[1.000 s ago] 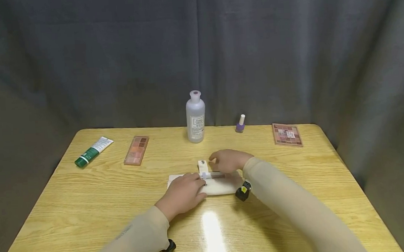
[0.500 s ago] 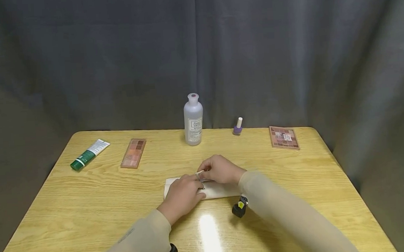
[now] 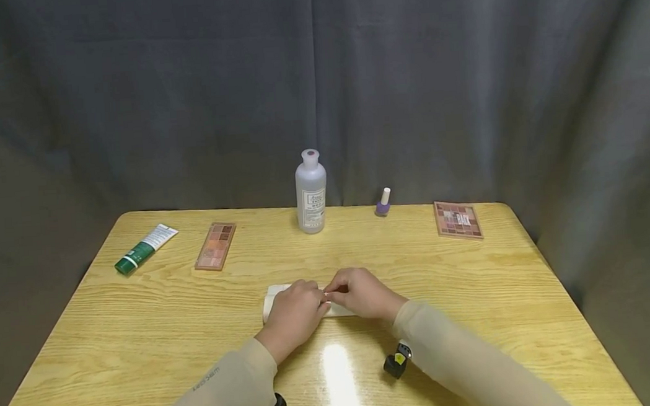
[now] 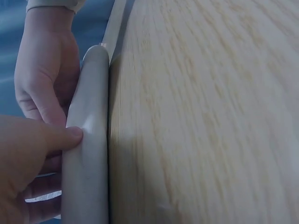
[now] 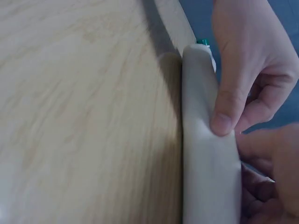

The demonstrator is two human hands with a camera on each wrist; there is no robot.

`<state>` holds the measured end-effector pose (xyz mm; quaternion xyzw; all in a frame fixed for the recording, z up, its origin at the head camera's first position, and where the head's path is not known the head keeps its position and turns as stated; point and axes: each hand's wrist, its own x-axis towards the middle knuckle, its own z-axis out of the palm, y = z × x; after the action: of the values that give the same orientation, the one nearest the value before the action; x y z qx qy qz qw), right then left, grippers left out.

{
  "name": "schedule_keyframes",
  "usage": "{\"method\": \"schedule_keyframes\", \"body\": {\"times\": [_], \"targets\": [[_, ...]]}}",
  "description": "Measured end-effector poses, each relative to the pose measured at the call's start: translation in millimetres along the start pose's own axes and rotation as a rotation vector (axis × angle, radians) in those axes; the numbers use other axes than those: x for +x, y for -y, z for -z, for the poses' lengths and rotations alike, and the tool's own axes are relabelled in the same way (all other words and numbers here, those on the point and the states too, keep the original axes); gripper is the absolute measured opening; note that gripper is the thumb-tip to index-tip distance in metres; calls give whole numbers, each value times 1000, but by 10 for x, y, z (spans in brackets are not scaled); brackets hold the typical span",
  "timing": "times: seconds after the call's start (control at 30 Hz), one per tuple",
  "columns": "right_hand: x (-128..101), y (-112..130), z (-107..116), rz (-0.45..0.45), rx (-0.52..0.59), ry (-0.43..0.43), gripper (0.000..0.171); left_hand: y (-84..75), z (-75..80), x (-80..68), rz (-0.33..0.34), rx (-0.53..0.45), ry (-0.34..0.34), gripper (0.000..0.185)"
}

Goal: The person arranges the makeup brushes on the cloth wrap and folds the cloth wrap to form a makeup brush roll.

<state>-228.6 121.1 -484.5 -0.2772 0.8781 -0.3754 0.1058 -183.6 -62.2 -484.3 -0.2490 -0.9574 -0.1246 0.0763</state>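
A white soft pouch [image 3: 272,297] lies flat at the middle of the wooden table [image 3: 503,291]. My left hand [image 3: 297,308] covers its left half, and in the right wrist view its thumb [image 5: 222,122] presses the pouch's [image 5: 205,163] near edge while the fingers curl over the top. My right hand [image 3: 361,295] grips the pouch's right half, and the two hands meet fingertip to fingertip. In the left wrist view the pouch [image 4: 88,140] stands edge-on between my left hand [image 4: 28,158] and my right hand [image 4: 46,65]. A thin shiny strip shows between the fingers; what it is stays unclear.
Along the table's far side lie a green and white tube [image 3: 145,247], an eyeshadow palette [image 3: 216,245], an upright clear bottle [image 3: 311,192], a small purple nail polish [image 3: 383,203] and a second palette [image 3: 458,219]. A grey curtain hangs behind.
My right hand came back from the pouch's far edge to meet the left. The small white tab and clear tube seen on top are now hidden. The pouch looks shorter on the right.
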Motion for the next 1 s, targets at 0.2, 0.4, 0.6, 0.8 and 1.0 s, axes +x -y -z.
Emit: {"method": "schedule_keyframes", "body": {"times": [0.2,0.4,0.6,0.8,1.0], "targets": [[-65,-12,-18,14,68,30,12,14,35,-14,-37,48,-57,17],[-83,24,-23,88,-44,32,15,26,34,-23,-80,62,-70,16],[-96,56,-53,180,-188,24,15,31,15,-42,-74,100,-66,25],[-99,66,-88,226,-263,-14,10,35,10,-44,-109,169,-72,27],[-133,50,-130,245,-307,-49,10,62,7,-40,-161,178,-104,29]]}}
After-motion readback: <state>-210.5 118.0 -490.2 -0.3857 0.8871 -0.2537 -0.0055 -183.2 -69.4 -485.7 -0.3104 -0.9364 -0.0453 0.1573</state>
